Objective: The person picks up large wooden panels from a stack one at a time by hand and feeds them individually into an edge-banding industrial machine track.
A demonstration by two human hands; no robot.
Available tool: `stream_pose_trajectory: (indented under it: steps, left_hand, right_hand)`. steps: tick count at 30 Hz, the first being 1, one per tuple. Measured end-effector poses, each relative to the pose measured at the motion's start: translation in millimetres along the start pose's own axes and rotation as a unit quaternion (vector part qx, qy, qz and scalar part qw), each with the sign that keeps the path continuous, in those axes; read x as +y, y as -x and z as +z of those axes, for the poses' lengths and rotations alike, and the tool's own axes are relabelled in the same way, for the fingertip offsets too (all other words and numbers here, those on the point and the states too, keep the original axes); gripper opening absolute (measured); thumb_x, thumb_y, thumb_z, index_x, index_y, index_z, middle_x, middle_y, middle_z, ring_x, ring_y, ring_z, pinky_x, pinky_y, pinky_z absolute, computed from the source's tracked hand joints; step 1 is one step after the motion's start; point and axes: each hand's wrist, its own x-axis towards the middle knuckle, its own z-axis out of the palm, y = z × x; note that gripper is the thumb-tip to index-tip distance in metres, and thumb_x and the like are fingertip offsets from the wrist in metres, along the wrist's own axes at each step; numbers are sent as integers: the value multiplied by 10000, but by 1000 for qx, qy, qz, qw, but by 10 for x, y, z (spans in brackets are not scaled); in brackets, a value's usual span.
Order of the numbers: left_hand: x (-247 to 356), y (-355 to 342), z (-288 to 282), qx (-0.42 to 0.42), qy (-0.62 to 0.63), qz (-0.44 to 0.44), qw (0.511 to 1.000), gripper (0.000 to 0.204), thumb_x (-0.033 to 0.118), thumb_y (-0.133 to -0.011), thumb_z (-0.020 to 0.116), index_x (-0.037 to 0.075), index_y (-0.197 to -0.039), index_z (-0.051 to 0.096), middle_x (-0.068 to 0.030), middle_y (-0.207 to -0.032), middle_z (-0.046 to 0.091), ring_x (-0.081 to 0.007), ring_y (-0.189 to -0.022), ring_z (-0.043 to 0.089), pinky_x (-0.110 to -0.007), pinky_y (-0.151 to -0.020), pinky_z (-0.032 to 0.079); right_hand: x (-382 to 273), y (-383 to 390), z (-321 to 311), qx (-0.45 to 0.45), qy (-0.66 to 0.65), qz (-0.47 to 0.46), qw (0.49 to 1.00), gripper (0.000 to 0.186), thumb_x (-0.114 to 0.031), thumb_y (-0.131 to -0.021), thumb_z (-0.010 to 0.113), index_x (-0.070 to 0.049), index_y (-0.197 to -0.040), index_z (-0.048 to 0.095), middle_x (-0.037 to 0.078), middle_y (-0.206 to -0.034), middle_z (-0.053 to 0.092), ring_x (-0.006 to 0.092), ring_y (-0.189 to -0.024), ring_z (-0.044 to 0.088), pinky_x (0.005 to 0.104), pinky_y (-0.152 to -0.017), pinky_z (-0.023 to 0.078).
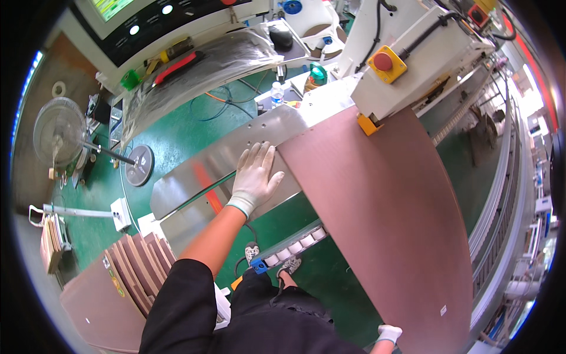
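Note:
A long brown panel board (377,189) stretches from the machine at the upper middle down to the lower right. Wearing a white glove, my left hand (254,177) lies flat with fingers stretched out on the steel table (218,159), its fingertips beside the board's left edge. My right hand (389,333), also gloved, is at the board's near left edge, low in the picture. It grips the edge there, and part of its fingers is hidden.
A roller rail (295,246) with white wheels runs beneath the board. Brown panels (127,274) stand stacked at the lower left. A yellow box with a red button (387,63) sits on the machine arm. A fan (59,133) stands at the left, with a red-handled knife (177,66) on the far ledge.

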Motion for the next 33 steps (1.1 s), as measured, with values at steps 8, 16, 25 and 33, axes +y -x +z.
stream_pose_trajectory:
  steps: [8,16,25,33]
  left_hand:
    - [-16,-29,172,37,21,13,999,636,423,-915,494,45,-1421,421,-143,-1508,369,-308,-1427,279,-438,-1187,169]
    - [-200,60,144,73,59,-3,996,563,404,-924,488,48,-1361,491,-139,-1472,424,-301,-1397,337,-434,-1173,213]
    - [-441,963,120,214,180,-39,959,363,279,-916,546,29,-1169,618,-138,-1224,634,-338,-1216,532,-433,-1065,368]
    - [-551,3851,24,191,403,-263,855,371,231,-965,522,-7,-1244,577,-180,-1209,633,-302,-1210,547,-397,-1046,394]
  right_hand:
    - [-46,-373,881,-273,-83,-15,958,306,-337,-946,441,-136,-1032,655,12,-1013,698,169,-896,653,303,-772,544]
    - [1133,1895,236,-630,538,-344,442,331,-312,-911,617,-26,-1068,668,107,-1032,693,241,-940,658,353,-818,536]
    - [215,315,-981,-343,608,-643,315,282,-287,-905,643,-60,-1067,682,160,-1021,689,308,-977,653,394,-881,503]
    - [-263,-395,-1709,-109,674,-684,258,519,-366,-871,644,-122,-1321,562,106,-1499,411,337,-1439,251,552,-1130,228]
